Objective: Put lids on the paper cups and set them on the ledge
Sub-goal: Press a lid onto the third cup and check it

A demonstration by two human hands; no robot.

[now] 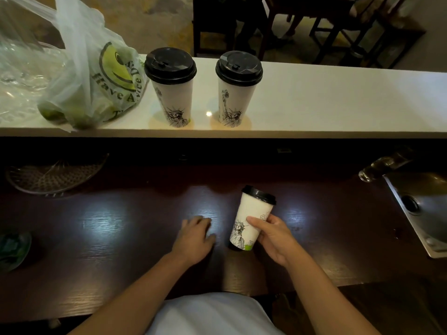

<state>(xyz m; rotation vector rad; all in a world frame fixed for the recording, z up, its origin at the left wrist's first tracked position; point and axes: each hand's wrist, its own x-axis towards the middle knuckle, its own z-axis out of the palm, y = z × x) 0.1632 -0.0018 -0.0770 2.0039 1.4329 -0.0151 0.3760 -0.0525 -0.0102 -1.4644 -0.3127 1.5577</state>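
Right hand (273, 238) grips a tilted, black-lidded white paper cup (251, 221) over the dark wooden counter (121, 238); left hand (196, 238) rests empty, palm down, beside it.

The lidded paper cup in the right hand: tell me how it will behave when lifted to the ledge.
The cup is tall and narrow-based and already tilts in the right hand, so it probably tips easily when set down. Its paper wall likely dents under a hard squeeze. Its weight is unclear: the black lid hides any contents.

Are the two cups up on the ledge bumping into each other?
Apart. The head view shows bare white ledge between the left cup and the right cup, lids included.
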